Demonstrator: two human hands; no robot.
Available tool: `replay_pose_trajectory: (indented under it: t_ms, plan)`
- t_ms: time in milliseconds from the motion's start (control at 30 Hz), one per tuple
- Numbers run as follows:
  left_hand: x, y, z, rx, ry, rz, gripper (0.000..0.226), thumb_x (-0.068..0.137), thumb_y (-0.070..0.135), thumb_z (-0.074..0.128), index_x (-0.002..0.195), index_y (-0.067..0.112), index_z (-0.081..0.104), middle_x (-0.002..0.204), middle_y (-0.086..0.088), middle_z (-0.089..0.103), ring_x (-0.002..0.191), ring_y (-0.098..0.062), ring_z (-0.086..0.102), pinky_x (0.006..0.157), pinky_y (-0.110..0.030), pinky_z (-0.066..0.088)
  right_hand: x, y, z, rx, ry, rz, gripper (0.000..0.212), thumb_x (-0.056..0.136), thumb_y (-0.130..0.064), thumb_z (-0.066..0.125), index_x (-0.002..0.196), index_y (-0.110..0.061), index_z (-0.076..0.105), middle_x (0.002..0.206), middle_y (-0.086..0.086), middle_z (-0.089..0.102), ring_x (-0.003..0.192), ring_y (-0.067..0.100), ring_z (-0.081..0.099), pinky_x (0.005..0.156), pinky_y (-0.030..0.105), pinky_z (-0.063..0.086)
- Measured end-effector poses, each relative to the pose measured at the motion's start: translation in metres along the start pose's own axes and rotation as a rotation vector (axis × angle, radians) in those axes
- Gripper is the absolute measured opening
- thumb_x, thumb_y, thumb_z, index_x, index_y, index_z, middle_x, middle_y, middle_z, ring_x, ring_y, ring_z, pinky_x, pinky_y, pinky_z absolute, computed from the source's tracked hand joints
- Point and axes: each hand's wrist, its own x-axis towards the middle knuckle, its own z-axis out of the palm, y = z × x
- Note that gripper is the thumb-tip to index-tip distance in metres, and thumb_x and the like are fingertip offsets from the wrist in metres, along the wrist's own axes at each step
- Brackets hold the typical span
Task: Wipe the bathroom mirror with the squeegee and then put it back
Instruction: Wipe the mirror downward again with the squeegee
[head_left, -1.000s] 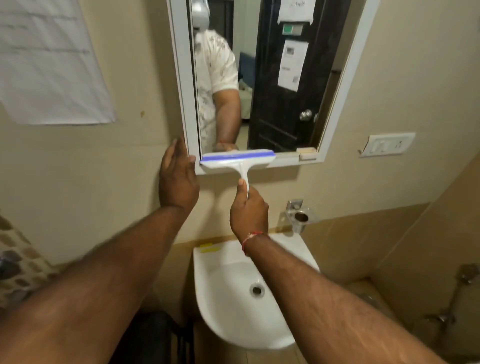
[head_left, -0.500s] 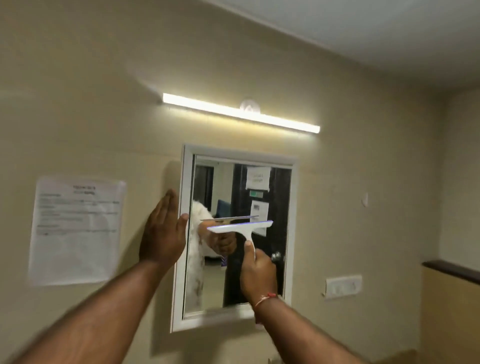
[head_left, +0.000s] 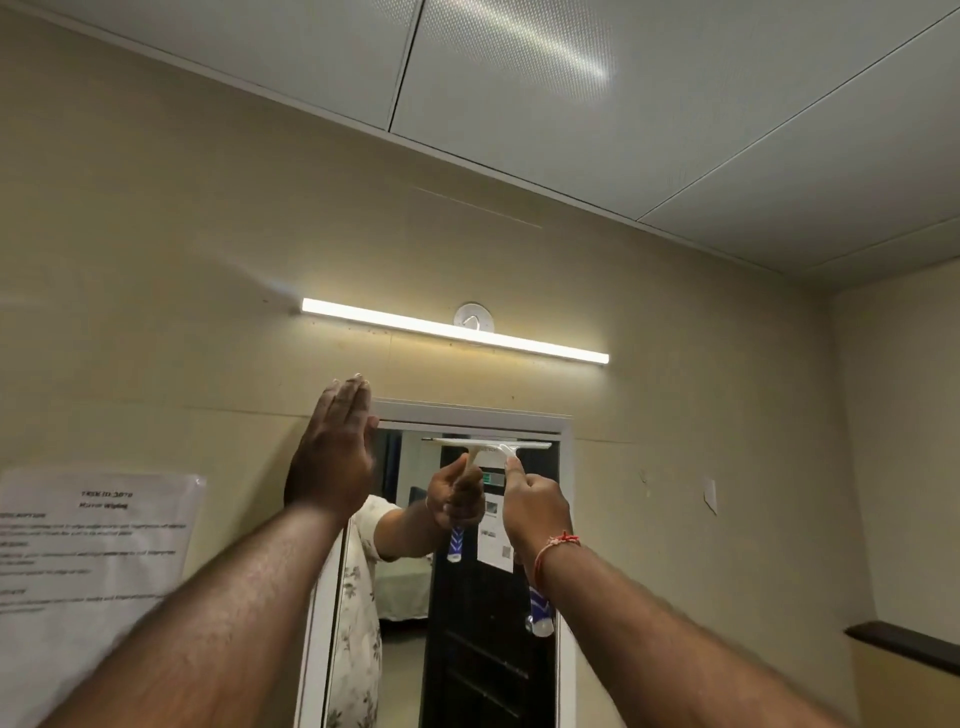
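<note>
The white-framed mirror (head_left: 470, 410) hangs on the beige wall below a tube light. My right hand (head_left: 535, 506) is shut on the handle of a white squeegee (head_left: 498, 446), whose blade lies level against the glass just under the top frame. The handle's blue-and-white end (head_left: 539, 616) sticks out below my wrist. My left hand (head_left: 337, 452) rests flat, fingers together and pointing up, on the mirror's upper left corner and the wall beside it. The glass reflects my hand, the squeegee and a dark door.
A lit tube light (head_left: 454, 330) runs across the wall above the mirror. A printed paper sheet (head_left: 93, 551) is stuck to the wall at the left. A dark ledge (head_left: 904, 647) juts out at the lower right. The ceiling panels fill the top.
The squeegee has gone up from the mirror's bottom edge to its top edge. My left hand slid up the left frame with it, and the view tilted upward, losing the sink.
</note>
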Motion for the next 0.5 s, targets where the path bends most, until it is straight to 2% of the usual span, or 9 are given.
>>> replay_pose_trajectory:
  t_ms: [100, 300, 500]
  plan:
    - [-0.003, -0.002, 0.007, -0.029, 0.043, 0.012, 0.056, 0.123, 0.032, 0.04, 0.177, 0.018, 0.035, 0.186, -0.006, 0.031, 0.176, -0.029, 0.021, 0.14, -0.048, 0.024, 0.012, 0.001, 0.002, 0.01, 0.01, 0.0, 0.055, 0.115, -0.055, 0.041, 0.081, -0.019, 0.063, 0.075, 0.002, 0.06, 0.068, 0.015, 0.057, 0.064, 0.032, 0.043]
    - [-0.002, -0.008, 0.016, -0.002, 0.08, 0.047, 0.057, 0.123, 0.041, 0.032, 0.175, 0.019, 0.036, 0.185, -0.006, 0.033, 0.175, -0.028, 0.022, 0.139, -0.055, 0.031, 0.027, 0.012, 0.012, 0.027, 0.027, 0.0, 0.057, 0.115, -0.056, 0.04, 0.08, -0.018, 0.063, 0.073, 0.002, 0.059, 0.065, 0.015, 0.055, 0.059, 0.031, 0.04]
    - [-0.003, -0.007, 0.017, 0.026, 0.101, 0.04, 0.056, 0.123, 0.04, 0.038, 0.175, 0.019, 0.036, 0.185, -0.005, 0.033, 0.175, -0.028, 0.023, 0.139, -0.053, 0.03, 0.031, 0.018, 0.017, -0.014, 0.024, -0.029, 0.057, 0.115, -0.057, 0.036, 0.085, -0.017, 0.063, 0.074, 0.001, 0.061, 0.064, 0.014, 0.057, 0.057, 0.028, 0.039]
